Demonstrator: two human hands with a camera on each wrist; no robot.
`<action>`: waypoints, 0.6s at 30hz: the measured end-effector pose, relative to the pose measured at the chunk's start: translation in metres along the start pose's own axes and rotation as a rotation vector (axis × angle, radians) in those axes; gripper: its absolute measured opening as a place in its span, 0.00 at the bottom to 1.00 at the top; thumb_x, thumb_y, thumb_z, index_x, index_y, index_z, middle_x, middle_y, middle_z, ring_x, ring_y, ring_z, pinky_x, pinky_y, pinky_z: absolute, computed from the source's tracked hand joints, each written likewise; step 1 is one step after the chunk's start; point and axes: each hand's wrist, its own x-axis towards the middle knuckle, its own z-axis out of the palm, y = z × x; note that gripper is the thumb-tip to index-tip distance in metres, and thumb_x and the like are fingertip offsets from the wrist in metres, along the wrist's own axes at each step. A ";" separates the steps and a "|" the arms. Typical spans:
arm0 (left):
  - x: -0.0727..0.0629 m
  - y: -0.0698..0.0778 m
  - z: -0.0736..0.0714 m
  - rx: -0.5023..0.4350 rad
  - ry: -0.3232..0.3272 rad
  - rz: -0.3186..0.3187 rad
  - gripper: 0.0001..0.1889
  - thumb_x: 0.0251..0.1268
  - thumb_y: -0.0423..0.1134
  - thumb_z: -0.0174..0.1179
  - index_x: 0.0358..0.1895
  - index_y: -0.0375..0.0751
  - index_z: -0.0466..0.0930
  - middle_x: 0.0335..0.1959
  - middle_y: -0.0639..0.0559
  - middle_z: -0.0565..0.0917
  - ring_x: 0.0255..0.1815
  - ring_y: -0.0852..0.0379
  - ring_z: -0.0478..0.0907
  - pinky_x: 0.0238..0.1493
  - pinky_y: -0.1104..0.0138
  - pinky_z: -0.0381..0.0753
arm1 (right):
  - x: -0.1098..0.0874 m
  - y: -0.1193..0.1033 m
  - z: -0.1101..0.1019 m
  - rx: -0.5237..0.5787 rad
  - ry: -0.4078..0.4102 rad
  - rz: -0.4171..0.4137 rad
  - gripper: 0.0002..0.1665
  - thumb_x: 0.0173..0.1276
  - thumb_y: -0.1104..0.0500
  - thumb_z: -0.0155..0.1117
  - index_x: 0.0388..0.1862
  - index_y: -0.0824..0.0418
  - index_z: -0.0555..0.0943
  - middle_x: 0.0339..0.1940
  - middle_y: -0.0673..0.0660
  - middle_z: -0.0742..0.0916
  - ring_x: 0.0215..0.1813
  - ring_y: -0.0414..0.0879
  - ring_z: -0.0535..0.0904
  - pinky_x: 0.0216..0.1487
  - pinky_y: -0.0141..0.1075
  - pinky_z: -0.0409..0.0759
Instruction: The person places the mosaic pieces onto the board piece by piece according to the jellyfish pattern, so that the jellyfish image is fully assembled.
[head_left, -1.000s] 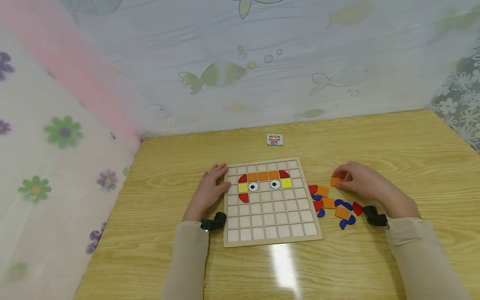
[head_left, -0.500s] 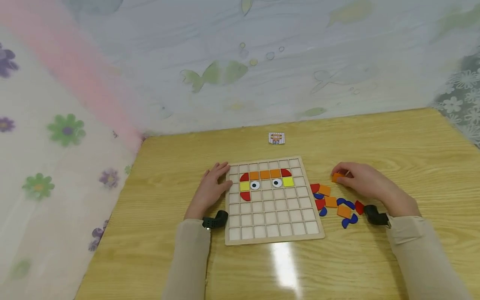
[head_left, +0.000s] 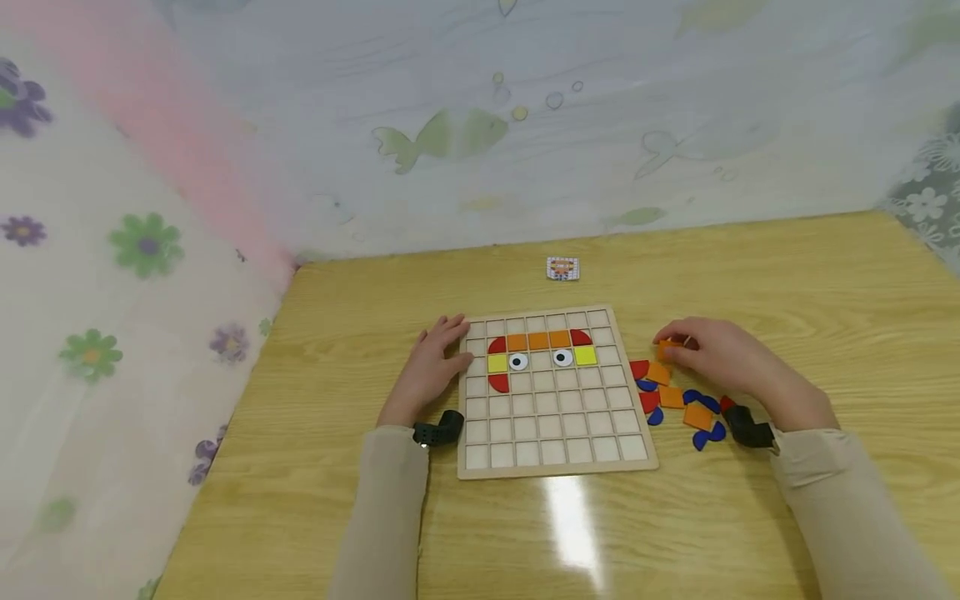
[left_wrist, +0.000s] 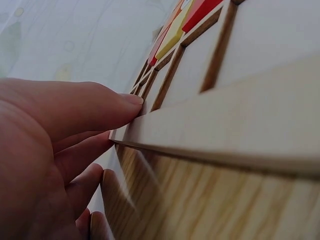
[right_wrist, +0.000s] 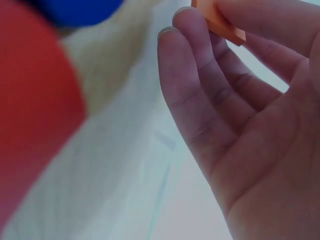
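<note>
With fingers point(right_wrist: 182, 75) of the right hand point(head_left: 723, 354), pinching an orange square point(head_left: 667, 350) against the thumb; holding it just off the right edge of a gridded wooden board point(head_left: 555, 473), near the far end of the loose pieces point(head_left: 671, 397). Leaving contact between square and bench point(head_left: 315, 500) unclear. With the left hand point(head_left: 427, 371), extending fingers loosely at the board's left edge, resting the thumb tip on its frame.

Reading along the board's second row from the far side: red rounded piece point(head_left: 497, 344), three orange tiles point(head_left: 538, 341), second red rounded piece point(head_left: 581, 337). Reading one row nearer: yellow square point(head_left: 497, 363), two eye discs point(head_left: 518, 362) one cell apart, another yellow square point(head_left: 585, 356). Finding a third red rounded piece point(head_left: 498, 383) just nearer than the left yellow square.

Noting red, orange and blue among the loose pieces, spreading between the board and the black camera point(head_left: 745, 427) on the right wrist. Spotting a small printed card point(head_left: 562, 268) on the bench beyond the board, facing a fish-patterned wall point(head_left: 442, 183).
</note>
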 end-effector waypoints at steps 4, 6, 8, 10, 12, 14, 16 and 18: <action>0.002 0.002 0.000 0.000 0.000 -0.002 0.27 0.63 0.43 0.52 0.66 0.46 0.60 0.68 0.58 0.56 0.70 0.59 0.41 0.67 0.60 0.33 | 0.000 -0.007 -0.004 0.021 0.011 -0.002 0.16 0.65 0.51 0.55 0.47 0.58 0.78 0.35 0.51 0.81 0.36 0.46 0.74 0.40 0.43 0.73; 0.002 0.001 0.000 0.003 -0.001 -0.007 0.28 0.63 0.43 0.53 0.66 0.46 0.60 0.68 0.58 0.56 0.70 0.58 0.40 0.67 0.60 0.33 | 0.001 -0.012 -0.003 0.038 0.013 -0.006 0.16 0.64 0.51 0.56 0.46 0.58 0.78 0.34 0.50 0.81 0.36 0.46 0.74 0.41 0.42 0.73; 0.001 0.000 -0.001 0.001 -0.003 -0.013 0.28 0.63 0.43 0.53 0.66 0.46 0.60 0.68 0.58 0.56 0.70 0.59 0.41 0.67 0.61 0.33 | 0.004 -0.017 -0.001 0.053 0.007 -0.003 0.16 0.64 0.51 0.57 0.46 0.57 0.78 0.33 0.49 0.81 0.36 0.45 0.74 0.41 0.41 0.73; 0.001 -0.001 -0.001 0.001 -0.006 -0.017 0.28 0.63 0.43 0.53 0.66 0.46 0.60 0.68 0.59 0.56 0.70 0.59 0.41 0.67 0.61 0.33 | 0.007 -0.023 0.002 0.067 0.000 -0.002 0.15 0.64 0.51 0.57 0.45 0.56 0.78 0.33 0.48 0.81 0.36 0.44 0.74 0.40 0.40 0.73; 0.001 -0.002 -0.001 0.000 -0.008 -0.020 0.27 0.63 0.43 0.53 0.66 0.46 0.61 0.69 0.59 0.54 0.70 0.59 0.41 0.67 0.61 0.33 | 0.010 -0.029 0.005 0.089 -0.012 -0.012 0.14 0.64 0.51 0.57 0.45 0.56 0.78 0.33 0.47 0.81 0.36 0.43 0.75 0.40 0.39 0.73; 0.002 -0.002 -0.001 -0.004 -0.005 -0.012 0.27 0.63 0.42 0.53 0.66 0.46 0.61 0.70 0.59 0.51 0.70 0.59 0.42 0.66 0.62 0.33 | 0.014 -0.035 0.007 0.111 -0.017 -0.028 0.13 0.64 0.52 0.57 0.45 0.56 0.78 0.33 0.47 0.81 0.35 0.42 0.74 0.40 0.39 0.73; 0.003 -0.001 -0.001 -0.005 -0.003 0.004 0.26 0.63 0.41 0.52 0.65 0.46 0.61 0.70 0.59 0.49 0.70 0.58 0.43 0.66 0.61 0.33 | 0.018 -0.040 0.007 0.138 -0.025 -0.040 0.13 0.64 0.52 0.56 0.45 0.55 0.78 0.32 0.47 0.81 0.34 0.42 0.75 0.38 0.38 0.74; 0.004 0.000 -0.001 0.001 -0.007 0.016 0.26 0.63 0.40 0.52 0.65 0.45 0.62 0.70 0.59 0.50 0.70 0.57 0.42 0.66 0.59 0.33 | 0.022 -0.045 0.007 0.152 -0.032 -0.055 0.12 0.65 0.53 0.56 0.44 0.55 0.78 0.33 0.48 0.81 0.33 0.42 0.75 0.38 0.37 0.73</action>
